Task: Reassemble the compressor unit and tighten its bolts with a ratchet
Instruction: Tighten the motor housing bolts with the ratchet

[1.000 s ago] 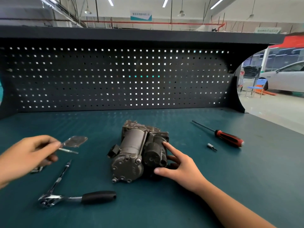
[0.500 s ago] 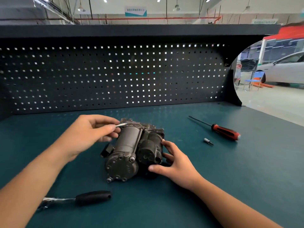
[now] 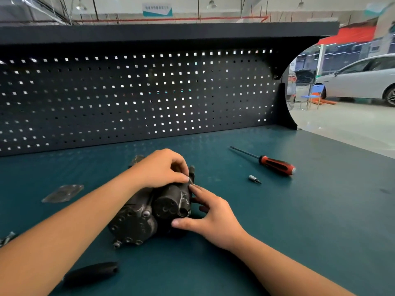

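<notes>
Teal bench (image 3: pixel 299 227) bore the compressor (image 3: pixel 136 223); left hand (image 3: pixel 160 167) pinched a small part (image 3: pixel 190 180) atop it, right hand (image 3: pixel 213 216) braced it open-fingered — a slipped pinch might lose the piece.

Head-worn wide-angle view, facing forward and down, near workbench (image 3: pixel 299 221)

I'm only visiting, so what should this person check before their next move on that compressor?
1. Compressor steadied: ok, right hand rests against it.
2. Bolt started in its hole: cannot tell, left hand pinches over that spot.
3. Ratchet within reach: ok, handle lies beside the left forearm.
4. Cover plate fitted: not ok, it lies loose, left of the compressor.
5. Screwdriver out of the way: ok, off to the right.
</notes>
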`<state>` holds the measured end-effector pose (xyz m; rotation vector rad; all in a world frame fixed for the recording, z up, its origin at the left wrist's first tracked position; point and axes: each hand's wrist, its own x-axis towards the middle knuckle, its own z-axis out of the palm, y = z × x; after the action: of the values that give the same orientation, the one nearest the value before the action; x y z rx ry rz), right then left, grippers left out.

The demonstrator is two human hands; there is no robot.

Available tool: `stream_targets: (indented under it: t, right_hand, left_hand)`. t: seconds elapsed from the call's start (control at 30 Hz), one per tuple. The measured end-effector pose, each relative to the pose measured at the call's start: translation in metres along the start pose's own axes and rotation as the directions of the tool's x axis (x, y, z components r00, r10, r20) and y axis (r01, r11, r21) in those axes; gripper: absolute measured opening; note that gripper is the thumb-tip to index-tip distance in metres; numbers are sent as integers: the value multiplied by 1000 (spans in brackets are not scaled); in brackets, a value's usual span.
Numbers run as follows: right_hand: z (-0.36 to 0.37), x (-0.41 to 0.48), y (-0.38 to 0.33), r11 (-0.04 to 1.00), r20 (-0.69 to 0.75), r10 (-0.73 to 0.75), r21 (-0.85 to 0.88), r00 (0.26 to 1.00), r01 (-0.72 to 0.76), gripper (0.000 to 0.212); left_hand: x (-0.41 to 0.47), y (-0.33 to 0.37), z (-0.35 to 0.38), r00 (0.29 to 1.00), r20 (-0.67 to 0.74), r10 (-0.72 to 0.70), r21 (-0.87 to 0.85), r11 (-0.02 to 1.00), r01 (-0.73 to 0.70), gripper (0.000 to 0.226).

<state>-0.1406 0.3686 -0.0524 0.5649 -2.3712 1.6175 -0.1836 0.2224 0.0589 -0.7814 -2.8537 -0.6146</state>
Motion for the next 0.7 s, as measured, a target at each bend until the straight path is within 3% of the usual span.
stream_targets:
  t: [0.3,0.63,0.7]
  right_hand:
    - [0,2,-2,1000,-1,11,12,1000,-11,89]
    - [0,1,0,998,18,50,34,999,-50,89]
    - [0,1,-1,997,20,63,35,998,-64,92]
  left_hand:
    - [1,-1,6,1000,-8,14,-35,999,-15,14]
    - [14,-4,16,997,-72,-32,146,988,42,15]
    - [21,-6,17,996,-72,-56,192,979,69,32]
